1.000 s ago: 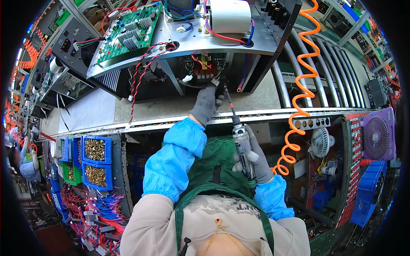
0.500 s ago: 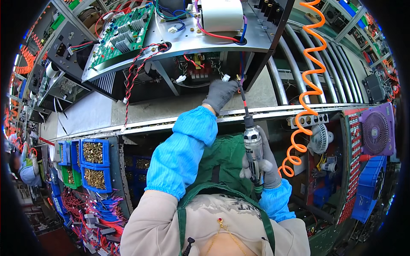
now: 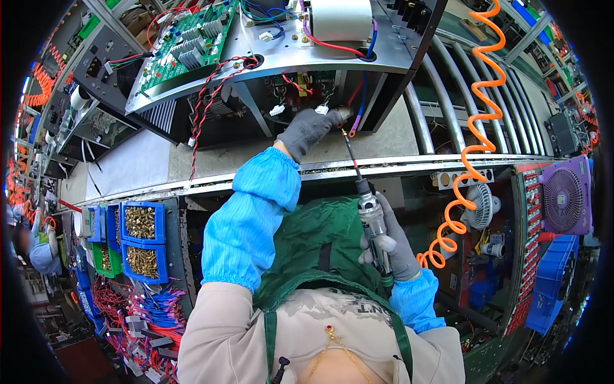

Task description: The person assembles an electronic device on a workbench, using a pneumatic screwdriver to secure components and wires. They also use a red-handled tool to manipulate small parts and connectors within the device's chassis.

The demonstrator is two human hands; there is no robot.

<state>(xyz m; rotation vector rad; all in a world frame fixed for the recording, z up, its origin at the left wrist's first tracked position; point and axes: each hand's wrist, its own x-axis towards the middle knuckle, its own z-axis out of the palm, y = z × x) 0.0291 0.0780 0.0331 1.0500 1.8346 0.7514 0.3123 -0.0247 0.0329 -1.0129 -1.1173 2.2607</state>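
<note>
My right hand (image 3: 395, 246), in a grey glove, grips a pneumatic screwdriver (image 3: 372, 221) whose long bit points up into the open side of a metal chassis (image 3: 281, 57). My left hand (image 3: 307, 130), also gloved, reaches into that opening and pinches something small beside the bit's tip; what it holds is hidden by the fingers. A green circuit board (image 3: 185, 41), a white cylinder (image 3: 339, 18) and red wires (image 3: 211, 96) sit on the chassis. An orange coiled hose (image 3: 476, 147) hangs to the right of the tool.
Blue bins of brass screws (image 3: 142, 242) sit at the lower left, above bundles of red and blue wires (image 3: 137, 307). A purple fan (image 3: 564, 198) and a small white fan (image 3: 481, 206) stand at the right. Metal rollers (image 3: 448, 109) run beside the chassis.
The chassis and my left hand have shifted toward the upper part of the view. The screwdriver now stands more upright, with its tip at my left fingers inside the opening.
</note>
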